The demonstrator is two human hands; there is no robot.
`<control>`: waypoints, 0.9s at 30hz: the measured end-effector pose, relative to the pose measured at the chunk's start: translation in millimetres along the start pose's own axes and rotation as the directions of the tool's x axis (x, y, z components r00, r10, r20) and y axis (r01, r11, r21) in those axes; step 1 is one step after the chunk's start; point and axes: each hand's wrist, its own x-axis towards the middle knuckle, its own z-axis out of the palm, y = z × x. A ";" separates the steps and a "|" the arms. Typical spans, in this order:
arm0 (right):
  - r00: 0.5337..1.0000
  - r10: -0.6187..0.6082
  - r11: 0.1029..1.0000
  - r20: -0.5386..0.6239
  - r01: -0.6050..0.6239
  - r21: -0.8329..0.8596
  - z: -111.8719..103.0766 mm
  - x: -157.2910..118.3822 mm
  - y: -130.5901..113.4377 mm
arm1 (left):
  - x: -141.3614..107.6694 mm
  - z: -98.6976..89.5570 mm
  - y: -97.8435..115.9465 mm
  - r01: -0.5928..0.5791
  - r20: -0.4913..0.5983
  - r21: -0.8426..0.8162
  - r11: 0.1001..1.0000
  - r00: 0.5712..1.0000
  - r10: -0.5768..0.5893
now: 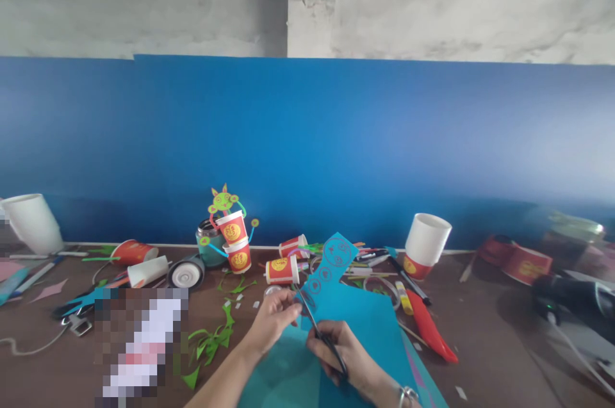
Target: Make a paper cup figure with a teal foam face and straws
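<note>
My left hand point(277, 317) pinches the lower end of a blue paper strip point(331, 266) with round shapes drawn on it. The largest circle, at the strip's upper end, has a face-like drawing. My right hand point(342, 351) is closed round the dark handles of a pair of scissors point(314, 325). Their blades point up and left, at the strip's edge beside my left fingertips. Whether the blades touch the paper cannot be made out. Under both hands lie blue paper sheets point(365, 312).
Green paper scraps point(211, 341) lie left of my arms. Behind stands a stacked paper-cup figure point(235, 241) beside a jar point(211, 241). A tipped red cup point(281, 270), a white-and-red cup stack point(426, 244), a red pouch-like thing point(430, 328) and several pens line the table.
</note>
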 end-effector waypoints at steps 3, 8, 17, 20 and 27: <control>1.000 0.016 1.000 -0.014 -0.016 0.003 0.1 -0.5 -1.4 | 0.8 -0.2 -1.9 -0.008 -0.022 0.012 1.000 1.000 0.008; 1.000 0.012 1.000 -0.021 -0.012 0.013 -1.0 -1.8 -2.4 | 1.8 0.7 -4.6 -0.031 -0.025 0.020 0.999 0.999 0.032; 1.000 0.023 1.000 -0.001 -0.023 0.007 -1.3 -3.3 -4.8 | 0.2 0.6 -1.3 -0.083 -0.032 0.013 0.996 0.996 0.083; 1.000 0.023 1.000 -0.004 -0.023 0.008 -1.2 -3.0 -3.3 | 0.5 0.5 -2.3 -0.074 -0.039 -0.008 0.997 0.997 0.073; 0.999 0.032 0.999 0.000 -0.032 0.001 -1.8 -2.2 -1.3 | 1.1 -0.2 -1.7 -0.074 -0.024 -0.005 0.997 0.997 0.074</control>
